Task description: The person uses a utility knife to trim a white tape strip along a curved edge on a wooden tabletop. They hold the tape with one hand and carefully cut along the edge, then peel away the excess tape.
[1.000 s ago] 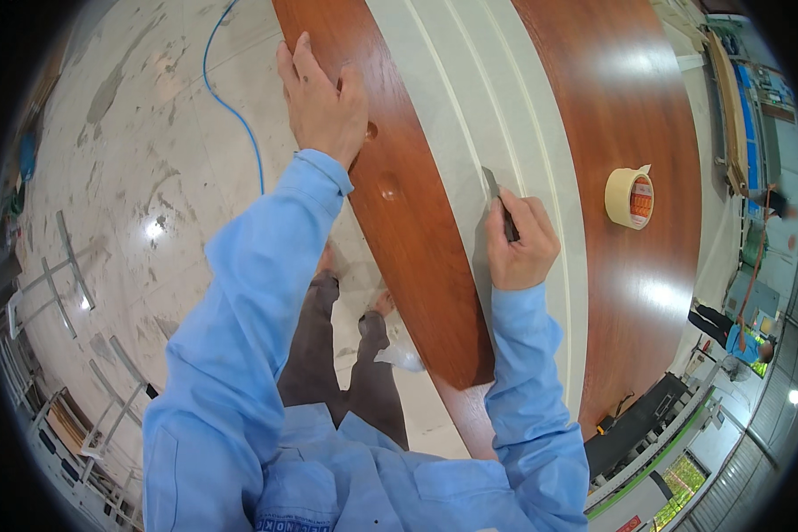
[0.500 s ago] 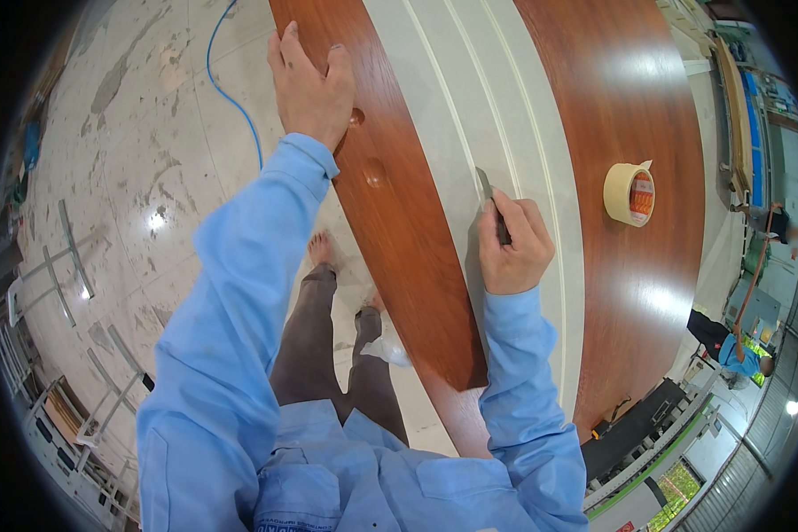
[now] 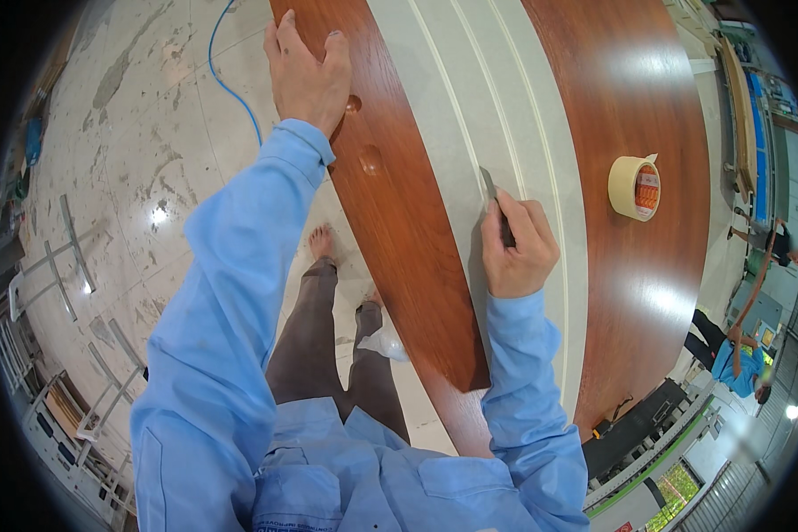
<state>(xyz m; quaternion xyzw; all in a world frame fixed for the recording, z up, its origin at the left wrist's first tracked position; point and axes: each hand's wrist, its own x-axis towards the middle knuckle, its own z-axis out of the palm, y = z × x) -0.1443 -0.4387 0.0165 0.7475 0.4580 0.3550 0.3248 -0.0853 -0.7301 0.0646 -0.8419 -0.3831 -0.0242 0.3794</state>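
Note:
My left hand (image 3: 309,78) lies with fingers apart on the far left part of a reddish-brown wooden strip (image 3: 408,213). Near it the strip's edge has two round hollows (image 3: 371,160). In my right hand (image 3: 521,253) is a knife with a flat metal blade (image 3: 488,183), its dark handle partly hidden by my fingers. The blade's tip is at a cream line (image 3: 459,115) on a pale grey panel (image 3: 439,164) with several such lines. Whether the blade touches the surface I cannot tell.
A roll of cream tape (image 3: 625,188) stands on the brown wood board (image 3: 638,115) at the right. A blue hose (image 3: 226,87) runs over the tiled floor at the left, where metal frames (image 3: 71,257) stand. Two people are farther off at the right, one in a blue shirt (image 3: 743,368).
My left hand has shifted slightly up and left. The knife in my right hand has moved a little to the right. At the right edge, the people show more fully.

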